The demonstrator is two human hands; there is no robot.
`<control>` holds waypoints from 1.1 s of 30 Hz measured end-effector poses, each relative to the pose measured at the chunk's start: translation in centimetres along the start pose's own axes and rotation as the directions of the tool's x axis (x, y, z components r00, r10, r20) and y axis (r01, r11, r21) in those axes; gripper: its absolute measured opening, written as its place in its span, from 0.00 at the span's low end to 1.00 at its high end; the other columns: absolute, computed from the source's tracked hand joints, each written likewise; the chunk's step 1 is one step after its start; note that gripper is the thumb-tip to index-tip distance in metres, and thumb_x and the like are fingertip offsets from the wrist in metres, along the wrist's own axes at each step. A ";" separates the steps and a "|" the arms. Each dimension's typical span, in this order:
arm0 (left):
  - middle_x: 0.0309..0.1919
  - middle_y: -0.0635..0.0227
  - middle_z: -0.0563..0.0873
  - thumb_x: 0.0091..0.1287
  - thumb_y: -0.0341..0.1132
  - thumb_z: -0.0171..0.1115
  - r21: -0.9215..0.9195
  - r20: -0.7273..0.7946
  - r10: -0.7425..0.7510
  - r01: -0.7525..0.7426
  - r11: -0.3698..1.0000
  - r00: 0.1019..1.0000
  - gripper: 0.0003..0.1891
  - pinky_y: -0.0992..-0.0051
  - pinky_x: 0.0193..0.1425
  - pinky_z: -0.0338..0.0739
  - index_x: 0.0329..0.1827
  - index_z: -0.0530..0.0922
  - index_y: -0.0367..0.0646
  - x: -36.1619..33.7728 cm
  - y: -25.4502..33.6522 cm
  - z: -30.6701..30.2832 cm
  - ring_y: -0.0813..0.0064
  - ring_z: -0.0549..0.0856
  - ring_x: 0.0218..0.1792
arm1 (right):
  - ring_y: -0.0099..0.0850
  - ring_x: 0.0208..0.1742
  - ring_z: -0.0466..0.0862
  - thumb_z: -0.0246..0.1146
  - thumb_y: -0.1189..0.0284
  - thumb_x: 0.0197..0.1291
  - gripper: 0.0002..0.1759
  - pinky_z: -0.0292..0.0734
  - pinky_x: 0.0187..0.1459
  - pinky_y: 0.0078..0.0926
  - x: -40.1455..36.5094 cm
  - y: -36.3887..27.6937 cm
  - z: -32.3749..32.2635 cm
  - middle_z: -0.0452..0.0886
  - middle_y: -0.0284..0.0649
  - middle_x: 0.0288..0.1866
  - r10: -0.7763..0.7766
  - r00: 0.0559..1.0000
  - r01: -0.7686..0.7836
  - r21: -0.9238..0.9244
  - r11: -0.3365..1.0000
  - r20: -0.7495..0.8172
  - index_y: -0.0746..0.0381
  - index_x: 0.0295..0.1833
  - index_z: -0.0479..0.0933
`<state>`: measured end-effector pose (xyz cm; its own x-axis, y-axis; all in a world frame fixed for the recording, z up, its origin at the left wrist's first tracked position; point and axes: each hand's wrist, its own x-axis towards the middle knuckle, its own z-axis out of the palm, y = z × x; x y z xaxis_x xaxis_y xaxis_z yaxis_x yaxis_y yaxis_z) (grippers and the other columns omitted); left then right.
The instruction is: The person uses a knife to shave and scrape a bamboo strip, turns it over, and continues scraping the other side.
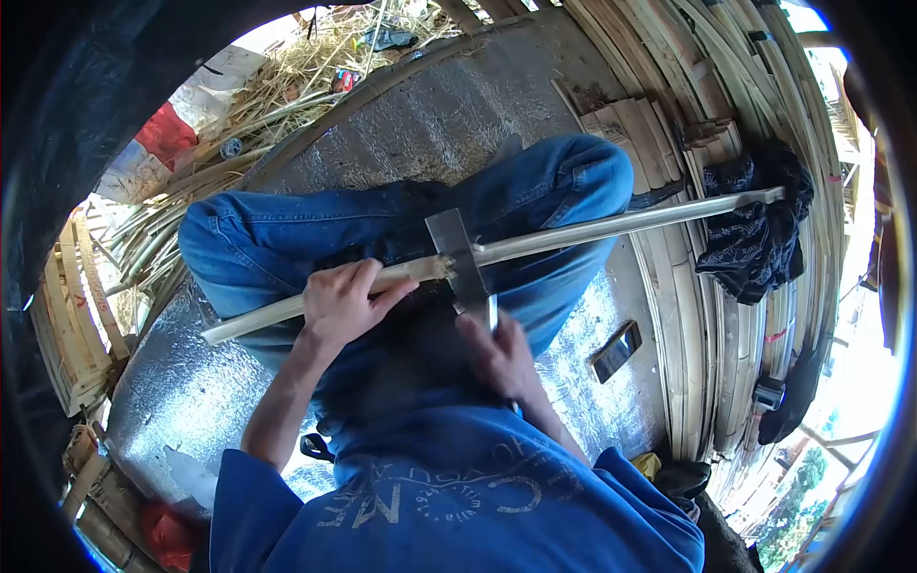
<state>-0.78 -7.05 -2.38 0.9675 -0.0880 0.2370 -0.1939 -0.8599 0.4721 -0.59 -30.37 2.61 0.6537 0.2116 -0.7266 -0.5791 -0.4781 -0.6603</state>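
Left hand closed round a long bamboo strip running lower left to upper right, w/ right hand just right of it gripping a knife, blade set across the strip at frame ctr.

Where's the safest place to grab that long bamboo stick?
Grip the bamboo stick on a bare stretch away from the knife, probably from above with fingers wrapped round. It is thin and lies level across the legs. The left hand holds it that way, and the right hand holds the knife.
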 end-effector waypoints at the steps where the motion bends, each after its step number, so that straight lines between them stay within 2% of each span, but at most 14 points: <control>1: 0.13 0.71 0.77 0.56 0.56 0.71 0.010 -0.031 0.028 -0.028 1.000 0.999 0.24 0.74 0.16 0.72 0.22 0.72 0.46 0.2 -0.3 0.1 0.71 0.80 0.14 | 0.21 0.22 0.70 0.59 0.59 0.68 0.17 0.67 0.27 0.26 -0.5 -2.0 -0.2 0.70 0.33 0.19 0.044 0.994 -0.066 0.221 0.973 0.102 0.63 0.49 0.74; 4: 0.13 0.71 0.77 0.58 0.57 0.70 0.013 -0.060 0.065 -0.064 0.998 0.996 0.24 0.76 0.16 0.72 0.22 0.73 0.46 -0.1 -0.1 -0.1 0.73 0.80 0.13 | 0.19 0.13 0.70 0.56 0.59 0.70 0.15 0.60 0.17 0.18 -1.5 -2.3 -1.2 0.70 0.30 0.15 -0.083 0.994 0.075 0.111 0.991 0.066 0.60 0.38 0.71; 7: 0.13 0.71 0.77 0.56 0.56 0.71 0.006 -0.073 0.033 -0.033 0.999 0.997 0.24 0.74 0.16 0.71 0.22 0.72 0.46 -0.1 0.1 0.0 0.71 0.80 0.13 | 0.19 0.13 0.70 0.58 0.61 0.69 0.13 0.61 0.13 0.18 -3.7 -3.6 -3.3 0.69 0.29 0.14 0.036 0.980 0.056 0.449 0.892 -0.195 0.59 0.37 0.73; 10: 0.14 0.71 0.76 0.54 0.55 0.73 0.009 -0.059 -0.001 0.002 1.000 0.998 0.24 0.73 0.17 0.71 0.21 0.72 0.46 -0.3 0.2 0.2 0.70 0.79 0.13 | 0.22 0.10 0.71 0.57 0.60 0.69 0.16 0.62 0.11 0.19 -3.9 -4.1 -6.0 0.70 0.33 0.11 -0.235 0.906 0.394 0.503 0.769 -0.351 0.61 0.34 0.74; 12: 0.14 0.72 0.76 0.54 0.55 0.73 0.017 -0.061 -0.002 0.003 1.000 0.998 0.24 0.73 0.17 0.71 0.21 0.72 0.46 -0.4 0.0 0.2 0.70 0.78 0.13 | 0.22 0.11 0.71 0.57 0.61 0.69 0.15 0.62 0.13 0.20 -2.4 -2.8 -4.0 0.71 0.33 0.12 -0.116 0.924 0.271 0.408 0.872 -0.365 0.61 0.37 0.74; 14: 0.14 0.72 0.76 0.54 0.56 0.73 0.019 -0.060 0.021 -0.020 1.000 0.998 0.24 0.73 0.17 0.70 0.21 0.72 0.46 -0.4 -0.4 0.3 0.71 0.78 0.13 | 0.25 0.11 0.69 0.57 0.64 0.70 0.10 0.61 0.14 0.22 0.2 -1.0 -0.4 0.70 0.32 0.15 -0.062 0.986 0.093 0.206 0.974 -0.155 0.61 0.43 0.71; 17: 0.14 0.72 0.76 0.55 0.56 0.72 -0.006 -0.067 -0.005 0.004 1.000 0.998 0.24 0.73 0.17 0.71 0.20 0.72 0.47 -0.1 0.3 -0.4 0.70 0.78 0.13 | 0.21 0.13 0.71 0.59 0.58 0.68 0.15 0.63 0.15 0.20 -1.2 -1.4 -2.8 0.73 0.32 0.16 0.008 0.996 0.021 0.335 0.942 -0.086 0.60 0.41 0.74; 19: 0.13 0.72 0.75 0.56 0.56 0.71 0.021 -0.089 0.029 -0.027 0.999 0.996 0.24 0.75 0.16 0.71 0.21 0.72 0.47 0.4 -0.2 -0.3 0.72 0.78 0.12 | 0.22 0.12 0.71 0.58 0.63 0.67 0.13 0.63 0.13 0.19 -3.6 -3.7 -4.3 0.72 0.34 0.15 0.114 0.898 0.122 0.489 0.864 -0.425 0.61 0.36 0.75; 20: 0.12 0.73 0.75 0.57 0.55 0.71 0.032 -0.095 0.052 -0.049 0.998 0.994 0.24 0.76 0.15 0.71 0.21 0.72 0.47 0.0 0.1 -0.2 0.74 0.77 0.11 | 0.22 0.13 0.71 0.57 0.66 0.66 0.11 0.65 0.13 0.20 -3.9 -2.4 -6.9 0.72 0.34 0.16 -0.137 0.937 0.304 0.559 0.771 -0.321 0.62 0.35 0.75; 22: 0.12 0.73 0.75 0.57 0.55 0.71 0.029 -0.096 0.050 -0.047 0.998 0.994 0.24 0.76 0.15 0.71 0.21 0.72 0.47 -0.1 0.3 0.0 0.74 0.77 0.11 | 0.22 0.13 0.71 0.56 0.68 0.67 0.10 0.67 0.15 0.22 -3.4 -0.6 -8.0 0.71 0.33 0.15 -0.089 0.946 0.299 0.731 0.614 -0.312 0.63 0.38 0.76; 26: 0.12 0.72 0.75 0.57 0.56 0.71 0.011 -0.104 0.070 -0.070 0.998 0.992 0.24 0.76 0.15 0.71 0.21 0.72 0.47 -0.2 -0.5 0.3 0.74 0.78 0.12 | 0.24 0.12 0.71 0.56 0.61 0.69 0.13 0.67 0.18 0.21 0.3 -1.2 -1.1 0.69 0.33 0.15 -0.025 0.997 0.041 0.245 0.969 -0.067 0.61 0.42 0.74; 30: 0.12 0.72 0.76 0.57 0.57 0.70 0.045 -0.071 0.059 -0.056 0.997 0.996 0.24 0.76 0.16 0.72 0.21 0.72 0.47 -0.4 -0.2 0.1 0.74 0.79 0.13 | 0.22 0.12 0.71 0.56 0.60 0.70 0.16 0.64 0.14 0.22 -2.7 -1.5 -5.5 0.72 0.33 0.14 0.101 0.977 0.042 0.638 0.769 -0.187 0.62 0.36 0.72; 32: 0.12 0.72 0.76 0.57 0.57 0.70 0.037 -0.087 0.065 -0.062 0.997 0.994 0.25 0.76 0.16 0.72 0.21 0.72 0.46 -0.5 0.1 0.3 0.74 0.79 0.13 | 0.21 0.12 0.72 0.55 0.61 0.70 0.15 0.64 0.13 0.21 -3.9 -3.4 -7.2 0.72 0.34 0.15 -0.276 0.910 0.408 0.549 0.729 -0.310 0.61 0.36 0.74; 33: 0.12 0.72 0.76 0.57 0.57 0.70 0.042 -0.081 0.059 -0.056 0.998 0.995 0.25 0.77 0.16 0.71 0.21 0.72 0.46 -0.4 0.2 0.2 0.74 0.79 0.12 | 0.20 0.14 0.72 0.54 0.59 0.71 0.16 0.65 0.14 0.20 -3.6 -2.9 -6.7 0.73 0.33 0.17 -0.185 0.917 0.358 0.526 0.772 -0.353 0.60 0.38 0.75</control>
<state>-1.13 -7.28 -2.56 0.9382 -0.0976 0.3320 -0.2403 -0.8741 0.4221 2.00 -35.46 8.38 0.8788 -0.0183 -0.4768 -0.4687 0.1551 -0.8697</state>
